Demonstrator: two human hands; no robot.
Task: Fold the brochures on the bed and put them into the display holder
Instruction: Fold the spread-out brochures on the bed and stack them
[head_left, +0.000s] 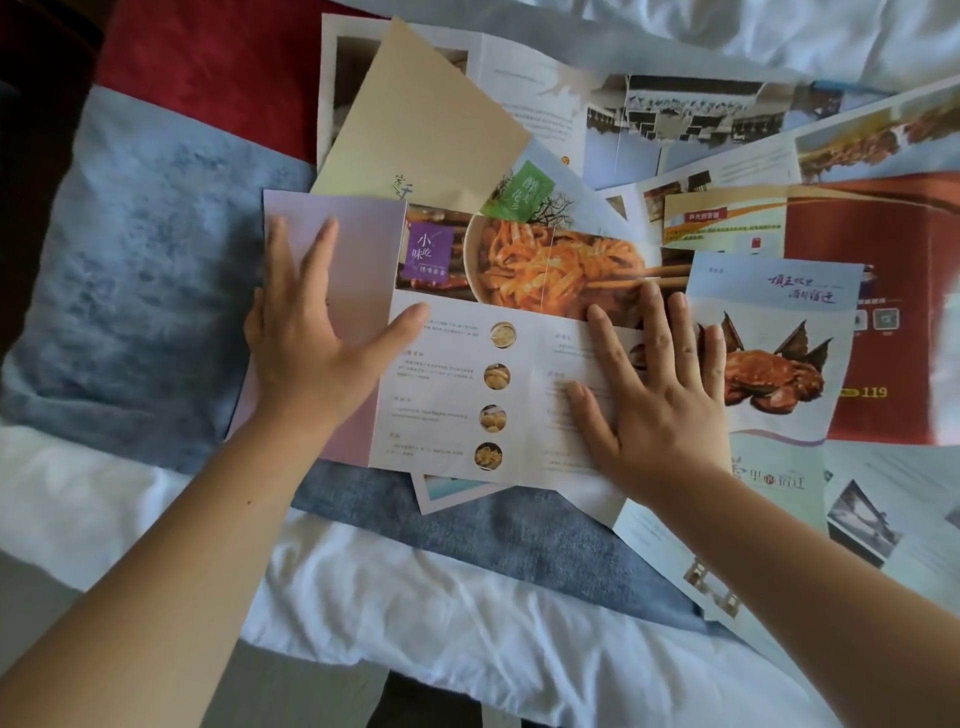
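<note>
Both your hands lie flat on the food brochure (457, 395), which is spread out on the bed (441, 613).
Your left hand (306, 343) rests open on the lilac flap (358, 244) at the brochure's left end, fingers spread and straight, thumb reaching onto the white page beside it. Your right hand (660, 395) presses the right-hand page, fingers straight and fanned, gripping nothing. The brochure lies over a blue cloth (493, 535) and a heap of other leaflets: a beige leaflet (431, 119) pokes out behind it, and a crab leaflet (779, 374) lies just beside your right hand.
</note>
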